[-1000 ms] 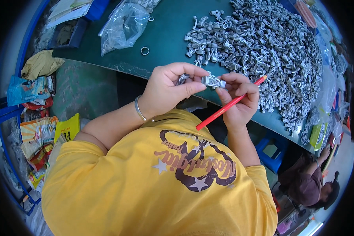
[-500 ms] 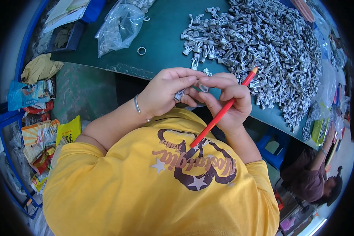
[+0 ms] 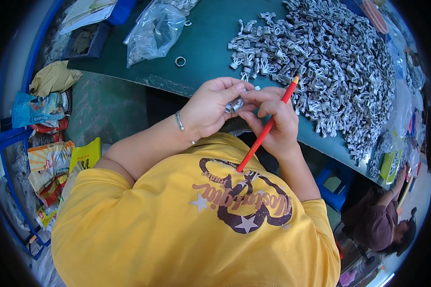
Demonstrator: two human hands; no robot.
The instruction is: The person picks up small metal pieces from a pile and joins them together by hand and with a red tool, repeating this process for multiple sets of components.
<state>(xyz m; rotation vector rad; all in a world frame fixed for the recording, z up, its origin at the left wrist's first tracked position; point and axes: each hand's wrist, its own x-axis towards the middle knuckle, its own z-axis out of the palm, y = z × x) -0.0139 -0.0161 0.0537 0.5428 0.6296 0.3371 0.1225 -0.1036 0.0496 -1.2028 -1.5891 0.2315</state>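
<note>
My left hand is closed around a small grey ribbed metal fitting, in front of my chest near the table edge. Its thumb and forefinger pinch the top, and fingers partly hide the piece. Close against it, my right hand has its thumb and forefinger at the fitting. A red pencil rests tucked in the right hand's fingers, slanting from upper right toward my shirt. Just beyond the hands, a large heap of similar grey looped fittings covers the right of the green table.
On the table lie a metal ring and a clear plastic bag. A blue bin stands at far left, with bags and wrappers below. Under the table is a blue stool. Another person sits at far right.
Both hands have drawn closer together, the right shifting slightly left. The fitting that showed between the right fingertips now sits in the left fingers. The pencil has tilted a little more upright.
</note>
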